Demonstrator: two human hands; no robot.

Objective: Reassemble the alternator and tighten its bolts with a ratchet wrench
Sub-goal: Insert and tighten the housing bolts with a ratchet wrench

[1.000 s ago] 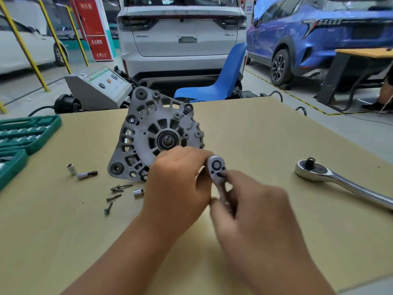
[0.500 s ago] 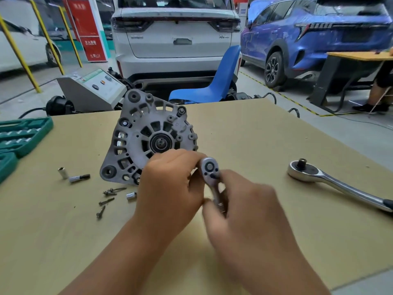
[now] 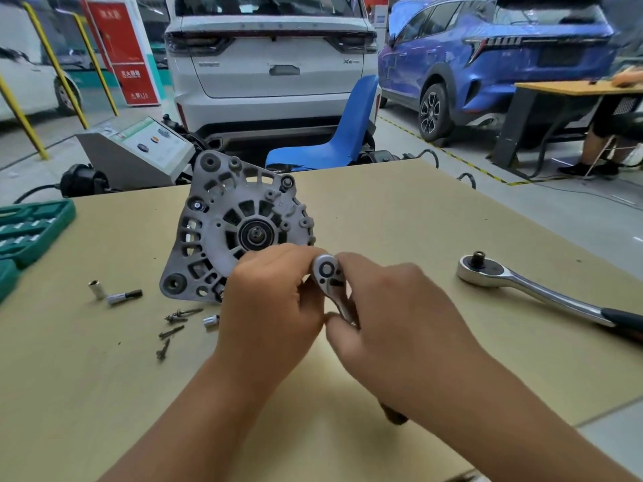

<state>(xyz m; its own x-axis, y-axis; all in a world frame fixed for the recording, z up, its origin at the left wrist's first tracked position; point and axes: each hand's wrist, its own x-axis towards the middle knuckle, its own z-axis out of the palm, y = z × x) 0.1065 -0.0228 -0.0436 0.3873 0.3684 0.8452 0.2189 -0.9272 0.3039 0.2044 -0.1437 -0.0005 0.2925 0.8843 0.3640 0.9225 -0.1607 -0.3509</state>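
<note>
Alternator (image 3: 240, 227) stands on edge on the worktop (image 3: 400, 217), its round face toward the camera, and it sits just behind both hands. Over the last second little has shifted: the small ratchet (image 3: 328, 273) was already held in front of the alternator's lower right edge, and it remains there. The left hand (image 3: 271, 300) has its fingers curled around the ratchet's head, though what they do underneath is hidden. The right hand (image 3: 393, 318) has closed in a little, gripping the handle with a fingertip near the small lever on the head. My guess is that the direction switch or a socket is being set, so no bolt is being turned yet. Loose screws (image 3: 174, 325) and sockets (image 3: 104, 292) lie just left of the alternator's base, untouched. A larger ratchet (image 3: 522, 283) lies well to the right of the alternator, unused.
</note>
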